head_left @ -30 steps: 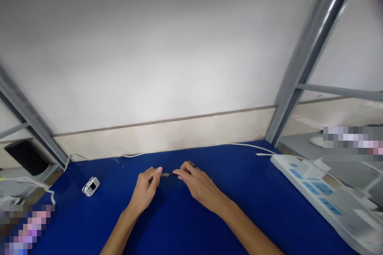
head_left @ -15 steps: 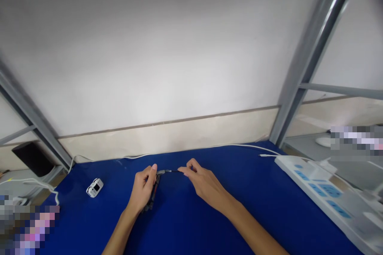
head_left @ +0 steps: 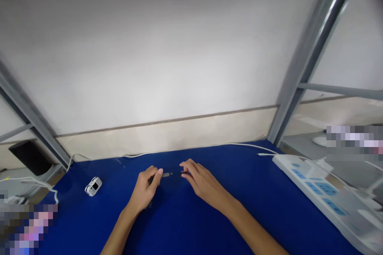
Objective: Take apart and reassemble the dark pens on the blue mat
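My left hand (head_left: 147, 191) is closed around a dark tool with a slim grey arm (head_left: 166, 174). That arm sticks out past my thumb and points right; most of the dark body is hidden by my palm, so I cannot tell its exact kind. A short way to the right, my right hand (head_left: 199, 177) pinches a small dark rod-like piece (head_left: 186, 172) between thumb and fingers. A narrow gap seems to separate this piece from the end of the grey arm. Both hands are over the blue tabletop (head_left: 185, 223).
A small white device with a dark screen (head_left: 93, 186) lies at left. The white power strip (head_left: 317, 191) with plugs stands along the right edge. A white cable (head_left: 143, 155) runs along the back by the wall. Metal posts (head_left: 295, 107) rise at both sides.
The grey arm and the small dark piece were in line and joined or touching; now they look apart. My left hand has turned, hiding more of the tool's dark body.
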`<state>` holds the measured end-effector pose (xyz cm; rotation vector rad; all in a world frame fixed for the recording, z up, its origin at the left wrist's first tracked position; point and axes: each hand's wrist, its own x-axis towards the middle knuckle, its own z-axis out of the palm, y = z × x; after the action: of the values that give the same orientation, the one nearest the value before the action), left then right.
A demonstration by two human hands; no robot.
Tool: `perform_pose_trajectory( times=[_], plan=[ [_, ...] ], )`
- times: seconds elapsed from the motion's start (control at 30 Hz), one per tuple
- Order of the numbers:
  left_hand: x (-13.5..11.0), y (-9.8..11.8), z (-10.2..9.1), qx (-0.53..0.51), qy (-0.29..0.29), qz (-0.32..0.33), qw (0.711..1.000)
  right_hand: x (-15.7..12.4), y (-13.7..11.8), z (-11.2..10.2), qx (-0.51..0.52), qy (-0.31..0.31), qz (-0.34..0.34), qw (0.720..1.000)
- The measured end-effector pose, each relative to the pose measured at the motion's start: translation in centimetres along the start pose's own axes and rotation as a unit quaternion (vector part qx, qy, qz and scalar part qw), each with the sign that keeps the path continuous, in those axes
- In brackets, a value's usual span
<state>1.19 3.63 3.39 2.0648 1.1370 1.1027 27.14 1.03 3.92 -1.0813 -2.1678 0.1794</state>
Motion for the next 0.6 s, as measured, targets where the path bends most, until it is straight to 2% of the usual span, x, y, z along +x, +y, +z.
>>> perform_pose_trajectory(
  times=[0.27,0.6],
  plan=[
    [-0.15,0.65,0.78,0.003,-0.03,0.019,0.999,0.12,-0.96,-0.24,0.001,-0.021,-0.018,1.0],
    [-0.16,0.56,1.06,-0.012,-0.016,0.022,1.0,0.01,-0.93,0.03,-0.021,-0.009,-0.039,0.999]
  ],
)
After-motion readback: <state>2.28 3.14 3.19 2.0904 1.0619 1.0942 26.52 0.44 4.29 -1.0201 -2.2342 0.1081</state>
